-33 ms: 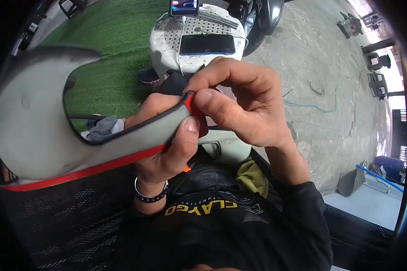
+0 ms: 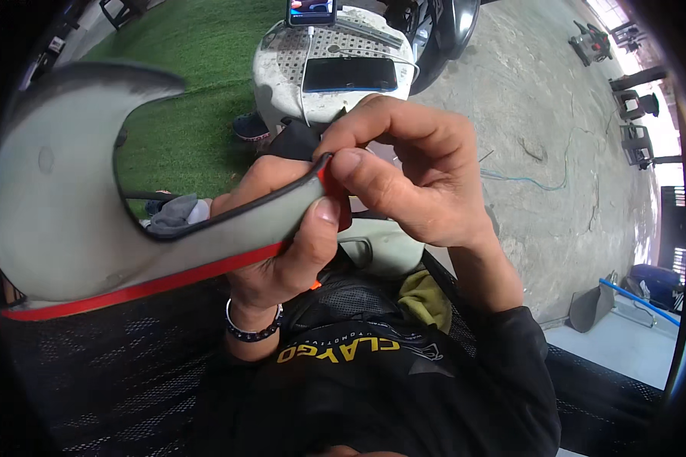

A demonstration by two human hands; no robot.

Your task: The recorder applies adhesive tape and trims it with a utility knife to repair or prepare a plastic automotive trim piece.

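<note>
A curved grey-green trim panel (image 2: 53, 206) stretches from the far left to the middle of the head view. Black edging (image 2: 232, 212) follows its curved inner edge, and a strip of red tape (image 2: 160, 286) runs along its lower edge. My left hand (image 2: 301, 244) is closed around the panel's narrow end, thumb on the front face, other fingers behind. At that tip, my right hand (image 2: 419, 171) pinches the end of the black edging between thumb and forefinger. A patch of red shows just below the pinch. The right fingertips partly cover the tip.
Ahead stands a white perforated stool (image 2: 278, 72) bearing a dark phone (image 2: 351, 75), a lit phone (image 2: 311, 11) and white cables. Another pale panel (image 2: 389, 242) and a yellow-green cloth (image 2: 427, 297) lie near my lap. A grey cloth (image 2: 174, 213) shows behind the panel.
The panel's wide left end has tilted slightly up and to the right. Both hands keep their grip at the narrow tip, almost unmoved.
</note>
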